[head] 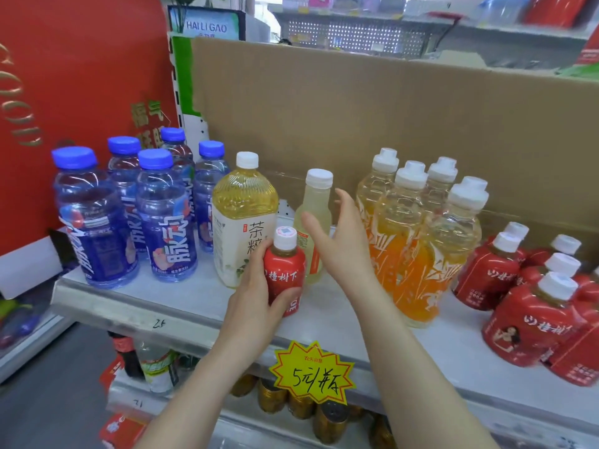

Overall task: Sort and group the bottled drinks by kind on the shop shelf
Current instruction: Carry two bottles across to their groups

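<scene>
My left hand (pixel 256 286) grips a small red bottle (pixel 285 273) with a white cap, held just above the front of the grey shelf (pixel 181 303). My right hand (pixel 337 234) is open, its fingers spread next to a slim pale yellow bottle (pixel 316 205) that stands behind the red one. A big yellow tea bottle (pixel 241 215) stands to the left. Several blue bottles (pixel 162 218) are grouped at the far left, several orange bottles (pixel 418 234) right of centre, and several red bottles (pixel 531 299) at the far right.
A cardboard sheet (pixel 389 124) backs the shelf and a red panel (pixel 74 92) closes its left end. A yellow star price tag (pixel 312 372) hangs from the shelf edge. Below it, a lower shelf holds gold cans (pixel 327 416) and other bottles (pixel 155 367).
</scene>
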Motion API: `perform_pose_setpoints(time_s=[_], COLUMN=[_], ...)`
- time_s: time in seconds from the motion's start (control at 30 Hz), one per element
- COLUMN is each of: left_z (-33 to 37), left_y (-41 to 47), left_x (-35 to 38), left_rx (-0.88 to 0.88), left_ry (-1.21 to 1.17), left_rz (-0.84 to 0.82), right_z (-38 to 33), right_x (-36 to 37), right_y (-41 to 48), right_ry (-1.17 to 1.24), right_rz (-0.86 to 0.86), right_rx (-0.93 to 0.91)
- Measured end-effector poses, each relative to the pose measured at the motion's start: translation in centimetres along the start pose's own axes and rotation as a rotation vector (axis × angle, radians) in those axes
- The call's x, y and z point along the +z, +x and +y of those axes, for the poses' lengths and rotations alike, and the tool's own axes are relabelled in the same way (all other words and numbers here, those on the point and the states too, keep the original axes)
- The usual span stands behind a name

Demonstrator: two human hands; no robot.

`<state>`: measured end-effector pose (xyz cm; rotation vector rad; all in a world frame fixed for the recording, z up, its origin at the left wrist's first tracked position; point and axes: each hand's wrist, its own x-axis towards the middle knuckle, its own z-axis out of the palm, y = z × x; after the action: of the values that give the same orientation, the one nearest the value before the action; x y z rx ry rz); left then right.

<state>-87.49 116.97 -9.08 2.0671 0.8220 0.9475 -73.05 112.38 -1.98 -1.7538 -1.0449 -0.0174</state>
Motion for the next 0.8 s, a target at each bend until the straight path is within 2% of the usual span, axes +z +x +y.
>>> perform_pose_setpoints(time_s=[0.1, 0.2, 0.37, 0.53, 0.6, 0.7, 0.8], left_z=[-0.2, -0.1, -0.3, 1.5, 3.2, 5.7, 8.1], left_y=[0.1, 0.0, -0.1, -1.4, -2.4, -4.3, -6.6], left_x=[0.1, 0.1, -0.6, -2.0, -2.3, -1.6, 0.8], left_rx=[0.000, 0.016, 0.031, 0.015, 0.035, 0.052, 0.101], left_ry=[-0.018, -0.015, -0.094, -0.383, -0.507, -0.636, -0.655], left_rz=[0.006, 0.003, -0.045, 0.070, 0.061, -0.065, -0.253], right_z=[0.8, 1.8, 1.0, -1.3, -1.9, -1.6, -0.4], right_x=[1.2, 1.6, -0.2, -5.9, -8.5, -12.1, -15.3], right_y=[1.6, 1.1, -2.3, -8.5, -11.4, -15.6, -19.5], right_ry=[0.105, 0.139, 0.146, 0.228, 0.286, 0.354, 0.393], right_rz=[-0.148, -0.127, 0.097, 0.292, 0.381, 0.538, 0.681], right_rx=[0.127, 0.122, 0.131, 0.121, 0.129, 0.155, 0.226])
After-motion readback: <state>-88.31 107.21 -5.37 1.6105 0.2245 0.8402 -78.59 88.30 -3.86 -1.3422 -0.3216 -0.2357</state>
